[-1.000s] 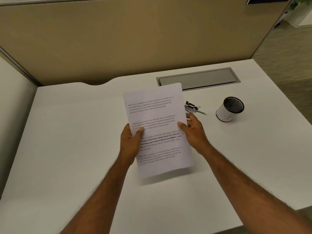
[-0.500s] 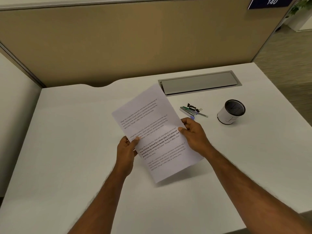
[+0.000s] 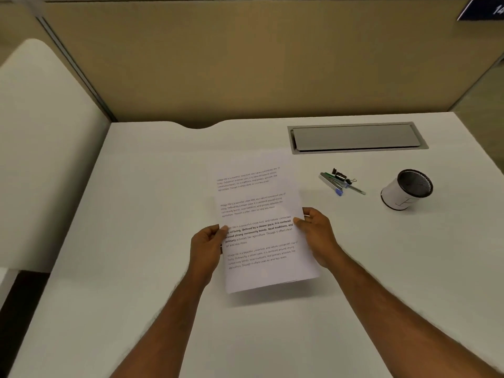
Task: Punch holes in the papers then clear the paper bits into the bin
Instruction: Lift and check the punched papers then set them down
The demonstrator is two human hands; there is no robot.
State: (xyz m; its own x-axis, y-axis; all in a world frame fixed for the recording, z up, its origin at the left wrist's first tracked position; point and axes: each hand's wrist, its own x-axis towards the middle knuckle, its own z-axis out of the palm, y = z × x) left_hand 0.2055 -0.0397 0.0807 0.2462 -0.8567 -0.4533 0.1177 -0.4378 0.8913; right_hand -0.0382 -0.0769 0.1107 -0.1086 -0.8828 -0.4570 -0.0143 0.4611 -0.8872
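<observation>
A white rectangular desk [image 3: 136, 268] has a grey metal cable hatch [image 3: 354, 137] set into it. Before the hatch lies a black binder clip [image 3: 340, 175] among small silver stationery. Before the hatch's right end sits a white cylindrical pot with black mesh lining [image 3: 406, 190].

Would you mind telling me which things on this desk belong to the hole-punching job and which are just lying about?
Job: papers, gripped by left hand and right hand; small white bin; grey tool, possibly the punch.
Lying about: binder clip; pen; cable hatch.

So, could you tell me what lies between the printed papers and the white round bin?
Head view: black binder clips, a slim pen and a silver blue-tipped tool, clustered together.
</observation>
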